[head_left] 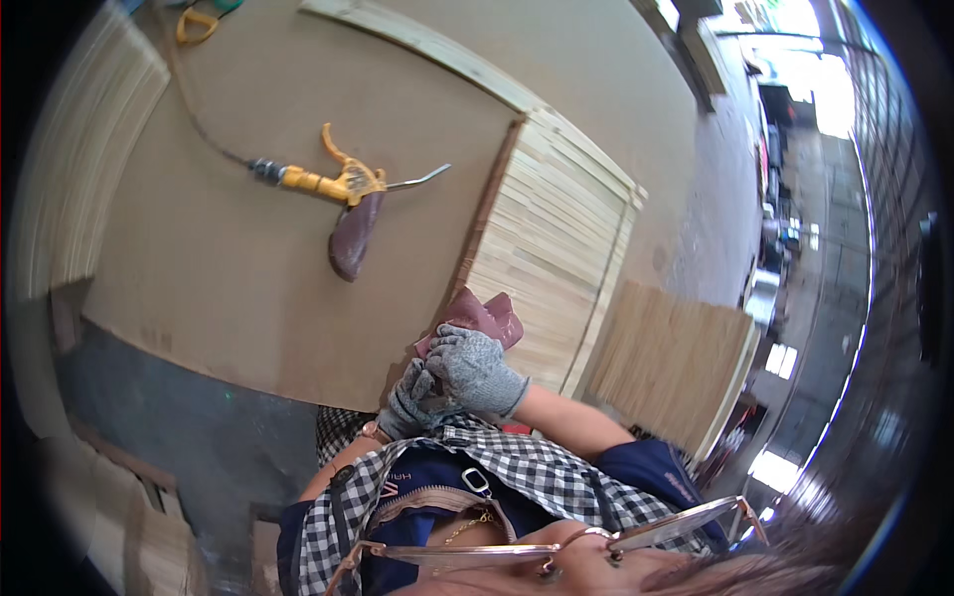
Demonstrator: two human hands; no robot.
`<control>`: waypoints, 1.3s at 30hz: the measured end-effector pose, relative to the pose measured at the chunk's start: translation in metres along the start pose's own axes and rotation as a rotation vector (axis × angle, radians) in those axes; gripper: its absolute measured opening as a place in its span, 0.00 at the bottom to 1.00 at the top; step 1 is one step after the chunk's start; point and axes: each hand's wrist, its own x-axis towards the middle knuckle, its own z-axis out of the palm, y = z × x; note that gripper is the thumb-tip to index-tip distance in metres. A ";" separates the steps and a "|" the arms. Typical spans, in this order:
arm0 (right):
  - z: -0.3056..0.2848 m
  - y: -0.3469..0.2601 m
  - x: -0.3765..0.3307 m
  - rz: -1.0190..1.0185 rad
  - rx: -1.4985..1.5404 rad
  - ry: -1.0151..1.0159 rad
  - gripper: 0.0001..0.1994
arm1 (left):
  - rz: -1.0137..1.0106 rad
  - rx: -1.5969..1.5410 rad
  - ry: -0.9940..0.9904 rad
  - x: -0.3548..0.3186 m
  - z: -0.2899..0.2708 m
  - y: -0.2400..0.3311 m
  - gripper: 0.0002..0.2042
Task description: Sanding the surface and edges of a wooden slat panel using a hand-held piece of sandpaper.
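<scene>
Both my hands wear grey knitted gloves and meet close to my body, at the near end of a pale wooden panel (561,189) made of narrow strips. My right hand (475,370) is closed on a crumpled, folded sheet of reddish-brown sandpaper (487,316), which sticks out beyond the fingers over the panel's near corner. Just left of it and touching it, my left hand (402,399) is curled with the fingers bent; what they hold, if anything, is hidden. To the left lies a yellow air blow gun (348,186) with a bent metal nozzle.
Against the blow gun rests a dark brown folded pad (354,240). Its hose (194,114) runs to the far left across the brown tabletop (229,268). A long wooden strip (427,50) lies beyond the panel. Stacked boards stand at left (94,139) and right (668,363).
</scene>
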 end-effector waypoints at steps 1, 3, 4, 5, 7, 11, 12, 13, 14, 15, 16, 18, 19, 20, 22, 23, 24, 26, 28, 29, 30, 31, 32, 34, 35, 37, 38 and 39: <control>-0.007 -0.002 -0.003 0.031 -0.002 0.032 0.09 | -0.010 0.003 0.180 0.028 -0.011 0.020 0.34; -0.064 0.017 0.004 0.017 -0.104 0.255 0.07 | 0.235 0.288 0.062 0.067 -0.039 0.029 0.37; -0.091 0.032 0.008 0.003 -0.149 0.353 0.08 | 0.447 0.574 -0.029 0.076 -0.046 0.031 0.40; -0.115 0.057 0.013 0.091 -0.267 0.456 0.09 | 0.469 0.567 -0.050 0.079 -0.048 0.028 0.40; -0.135 0.132 0.012 0.383 -0.586 0.669 0.10 | 0.507 0.568 -0.148 0.083 -0.053 0.018 0.47; -0.065 0.180 0.008 0.678 -0.539 0.664 0.10 | 0.090 0.488 -0.185 0.090 -0.055 0.006 0.50; -0.043 0.171 0.010 0.585 -0.633 0.814 0.10 | 0.095 0.506 -0.201 0.094 -0.052 -0.001 0.50; -0.027 0.137 0.009 0.566 -0.416 0.722 0.11 | 0.037 0.589 -0.344 0.093 -0.054 -0.003 0.52; -0.011 0.098 0.000 0.541 -0.205 0.631 0.12 | -0.018 0.670 -0.489 0.094 -0.058 -0.003 0.54; 0.015 0.073 -0.015 0.636 -0.186 0.560 0.14 | -0.054 0.657 -0.527 0.098 -0.058 -0.003 0.53; 0.039 0.041 -0.031 0.643 -0.165 0.565 0.18 | -0.042 0.665 -0.538 0.097 -0.057 -0.006 0.53; 0.066 -0.011 -0.056 0.597 -0.256 0.633 0.21 | 0.088 0.809 -0.449 0.095 -0.057 -0.009 0.52; 0.080 -0.032 -0.070 0.590 -0.237 0.562 0.22 | 0.099 0.815 -0.460 0.093 -0.059 -0.013 0.52; 0.085 -0.041 -0.083 0.579 -0.219 0.489 0.23 | 0.089 0.778 -0.454 0.092 -0.060 -0.015 0.53; 0.071 -0.033 -0.101 0.482 -0.094 0.449 0.21 | 0.075 0.746 -0.452 0.093 -0.062 -0.015 0.54; 0.068 -0.022 -0.090 0.389 0.021 0.419 0.19 | -0.036 0.690 -0.513 0.101 -0.067 -0.028 0.55; 0.042 -0.004 -0.074 0.409 -0.087 0.578 0.15 | -0.167 0.633 -0.571 0.103 -0.069 -0.027 0.57; -0.003 0.060 -0.053 0.442 -0.366 0.791 0.18 | -0.177 0.634 -0.596 0.107 -0.067 -0.024 0.58; -0.024 0.138 -0.031 0.550 -0.505 0.900 0.19 | -0.175 0.629 -0.620 0.109 -0.062 -0.025 0.58; -0.027 0.139 -0.016 0.544 -0.493 0.904 0.19 | -0.107 0.634 -0.543 0.104 -0.063 -0.026 0.57; -0.032 0.134 -0.001 0.688 -0.388 0.673 0.15 | -0.037 0.638 -0.472 0.102 -0.065 -0.025 0.56; -0.033 0.131 0.012 0.818 -0.279 0.438 0.12 | -0.037 0.651 -0.481 0.104 -0.068 -0.025 0.56; 0.007 0.119 0.015 0.573 -0.268 0.863 0.08 | -0.058 0.669 -0.473 0.105 -0.068 -0.022 0.55; 0.045 0.057 -0.003 0.490 -0.204 0.928 0.11 | -0.093 0.686 -0.470 0.105 -0.066 -0.017 0.55; 0.057 0.034 -0.023 0.520 -0.147 0.804 0.13 | -0.165 0.673 -0.544 0.108 -0.066 -0.018 0.55; 0.084 -0.005 -0.048 0.520 -0.167 0.661 0.20 | -0.127 0.678 -0.557 0.103 -0.075 -0.025 0.54; 0.091 -0.011 -0.059 0.528 -0.155 0.662 0.20 | -0.129 0.680 -0.570 0.100 -0.076 -0.031 0.54; 0.097 -0.015 -0.069 0.439 -0.132 0.544 0.20 | -0.077 0.692 -0.535 0.098 -0.077 -0.037 0.54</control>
